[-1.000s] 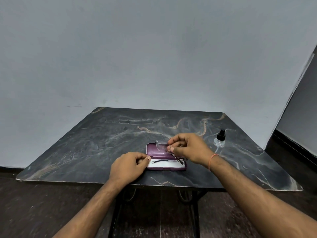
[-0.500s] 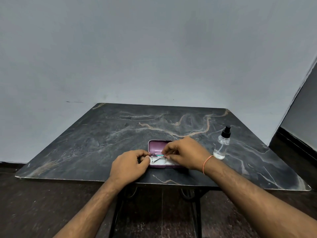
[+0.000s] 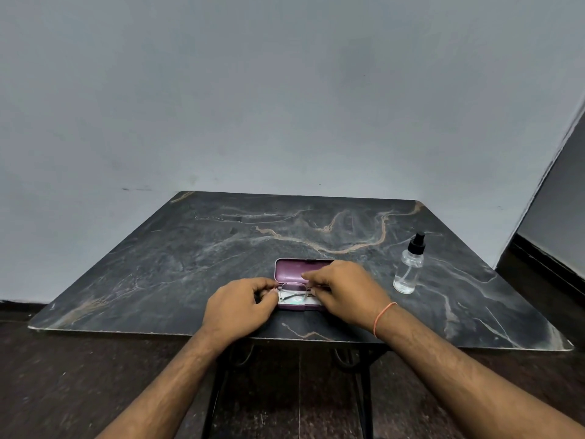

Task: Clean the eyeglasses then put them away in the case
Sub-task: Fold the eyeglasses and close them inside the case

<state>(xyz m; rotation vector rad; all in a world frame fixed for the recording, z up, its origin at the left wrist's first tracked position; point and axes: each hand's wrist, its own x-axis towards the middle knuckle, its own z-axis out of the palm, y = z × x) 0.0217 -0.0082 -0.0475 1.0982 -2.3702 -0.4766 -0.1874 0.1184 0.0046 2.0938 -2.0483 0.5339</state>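
Dark marbled worktop point(image 3: 190, 264) against grey wall. Open purple case point(image 3: 289, 270) near front edge, eyeglasses point(image 3: 294, 293) lying inside. Left hand point(image 3: 240, 307) and right hand point(image 3: 345, 293) pinch frame ends. Spray bottle point(image 3: 408, 267) stands right.

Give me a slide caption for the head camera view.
Both hands, left and right, settle eyeglasses into an open purple case; spray bottle stands nearby.
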